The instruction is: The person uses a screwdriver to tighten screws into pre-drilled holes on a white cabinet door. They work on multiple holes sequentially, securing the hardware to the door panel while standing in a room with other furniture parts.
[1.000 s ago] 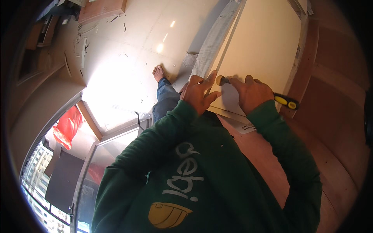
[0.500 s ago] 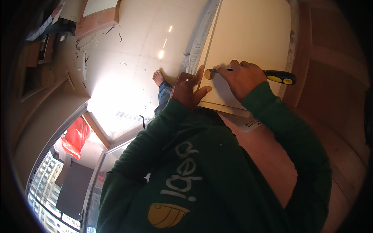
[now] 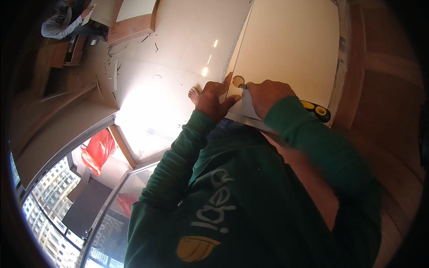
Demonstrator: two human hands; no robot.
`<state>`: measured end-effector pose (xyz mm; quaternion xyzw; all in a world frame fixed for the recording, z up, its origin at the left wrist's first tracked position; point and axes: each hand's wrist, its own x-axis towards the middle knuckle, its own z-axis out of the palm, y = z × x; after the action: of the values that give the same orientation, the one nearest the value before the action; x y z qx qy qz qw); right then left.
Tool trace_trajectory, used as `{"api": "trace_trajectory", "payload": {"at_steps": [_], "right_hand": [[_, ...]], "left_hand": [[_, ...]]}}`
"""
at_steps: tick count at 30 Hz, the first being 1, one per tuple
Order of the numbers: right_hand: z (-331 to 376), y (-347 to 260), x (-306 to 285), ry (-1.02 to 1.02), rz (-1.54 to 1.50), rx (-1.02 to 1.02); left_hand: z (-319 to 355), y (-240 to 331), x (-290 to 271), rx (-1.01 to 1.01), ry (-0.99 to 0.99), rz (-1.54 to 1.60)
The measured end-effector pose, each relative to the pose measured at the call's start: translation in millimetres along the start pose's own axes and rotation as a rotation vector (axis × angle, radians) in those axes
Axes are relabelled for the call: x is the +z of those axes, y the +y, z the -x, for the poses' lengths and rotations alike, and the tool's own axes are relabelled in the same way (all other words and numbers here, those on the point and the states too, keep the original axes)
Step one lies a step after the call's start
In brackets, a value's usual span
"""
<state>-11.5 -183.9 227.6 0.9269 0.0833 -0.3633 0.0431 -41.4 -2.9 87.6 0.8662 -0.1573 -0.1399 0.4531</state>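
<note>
Over the cream panel (image 3: 290, 44), the black-handled tool (image 3: 316, 110) is clamped in the right hand (image 3: 272, 96), its long axis slanting up-left to the round recess (image 3: 238, 81); the left hand (image 3: 213, 100), thumb and fingers apart, rests just left of it

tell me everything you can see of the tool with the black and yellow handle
The hand tool has a thick, smooth-looking, black handle with yellow inlays, and a narrow, dark, perhaps metal front end. It lies slantwise over the pale panel, gripped in the right hand. Its tip is at the edge of a round recess; the tip's exact shape is too small to tell. The hand and green sleeve hide its middle.
</note>
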Motion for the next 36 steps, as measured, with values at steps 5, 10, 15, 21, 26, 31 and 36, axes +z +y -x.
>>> {"api": "trace_trajectory", "payload": {"at_steps": [5,10,15,21,26,31,36], "right_hand": [[-6.1,18.3,18.1,0.030,-0.200,-0.038],[-11.3,5.2,20.2,0.012,-0.241,0.093],[8.0,-14.0,11.6,-0.085,-0.336,0.199],[3.6,-29.4,2.2,-0.150,-0.498,0.394],[-7.5,-37.0,-3.0,-0.230,-0.652,0.469],[-2.2,-61.6,6.0,-0.098,-0.926,0.584],[5.8,-77.2,46.9,0.298,-1.143,0.507]], "left_hand": [[-1.2,0.7,-2.3,-0.008,-0.062,-0.072],[-20.2,0.9,-20.2,-0.090,-0.199,0.214],[-43.3,5.0,-41.4,-0.300,-0.439,0.241],[-67.7,2.5,-49.0,-0.328,-0.603,0.336],[-83.3,-9.2,-48.9,-0.296,-0.696,0.141],[-93.5,-9.7,-49.3,-0.357,-0.805,0.096],[-107.5,-26.5,-61.1,-0.271,-0.967,0.246]]}}
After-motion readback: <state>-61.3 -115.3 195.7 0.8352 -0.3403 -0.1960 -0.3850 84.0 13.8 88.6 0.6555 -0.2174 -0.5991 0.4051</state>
